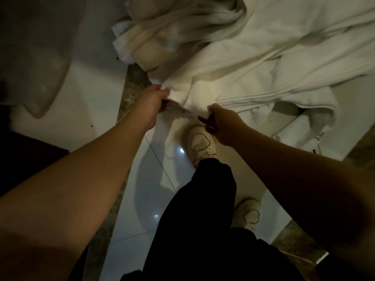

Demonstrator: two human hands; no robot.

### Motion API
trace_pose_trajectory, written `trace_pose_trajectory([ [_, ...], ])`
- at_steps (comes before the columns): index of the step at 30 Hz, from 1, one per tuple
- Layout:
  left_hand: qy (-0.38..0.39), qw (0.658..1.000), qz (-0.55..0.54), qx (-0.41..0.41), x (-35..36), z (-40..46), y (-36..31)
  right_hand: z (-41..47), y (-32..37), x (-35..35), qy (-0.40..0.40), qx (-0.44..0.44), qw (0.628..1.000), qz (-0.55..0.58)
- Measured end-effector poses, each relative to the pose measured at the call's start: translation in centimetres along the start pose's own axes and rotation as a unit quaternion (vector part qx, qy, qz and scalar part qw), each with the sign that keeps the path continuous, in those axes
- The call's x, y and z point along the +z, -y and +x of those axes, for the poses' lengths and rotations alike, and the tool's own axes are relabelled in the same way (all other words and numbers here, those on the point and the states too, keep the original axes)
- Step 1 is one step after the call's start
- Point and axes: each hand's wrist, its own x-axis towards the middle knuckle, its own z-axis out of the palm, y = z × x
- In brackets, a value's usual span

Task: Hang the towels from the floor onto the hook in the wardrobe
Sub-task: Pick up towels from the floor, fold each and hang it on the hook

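Far on my left hangs a pale, soft shape (40,57). It is blurry and I cannot tell what it is. Under it, at the left edge, is something dark brown (24,157).

Next is my left hand (151,102). My bare arm reaches forward and down. My fingers are curled tight and they pinch the near edge of a white towel (205,94). The thumb is on top of the cloth.

The towel is part of a big heap of white towels (274,47) on the floor (97,88). The heap fills the top of what I see, from the middle to the right side. It is all crumpled and folded over. The edge I hold is the part closest to me, and it is stretched between my two hands.

The floor is shiny white tile, and a speckled brown strip (132,84) runs across it near my left hand.

Below the towel edge is my shoe (200,145). It is a light color. My leg in black pants (203,220) goes down to it. My other shoe (246,213) is a bit to the right and closer to me.

Then comes my right hand (222,122). It is curled shut on the same towel edge, just beside the first shoe. It looks darker because it is in shadow.
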Motion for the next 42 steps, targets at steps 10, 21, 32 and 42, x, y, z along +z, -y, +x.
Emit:
trace_pose_trajectory([
  [10,0.121,0.939,0.228,0.226,4.6,-13.5,-6.6,-13.6,5.4,-3.8,0.14,-0.125,0.977,-0.103],
  [21,0.171,0.895,0.312,0.268,6.0,-24.4,-12.8,-24.6,8.2,-6.5,0.147,-0.151,0.965,-0.154],
  [32,0.106,0.975,0.071,0.18,6.8,-33.4,-15.5,-35.4,8.3,-9.1,0.109,-0.176,0.977,-0.049],
  [42,-0.024,0.957,-0.171,0.234,0.2,-47.9,-18.9,-51.4,11.1,-16.0,0.007,-0.303,0.952,0.04],
])
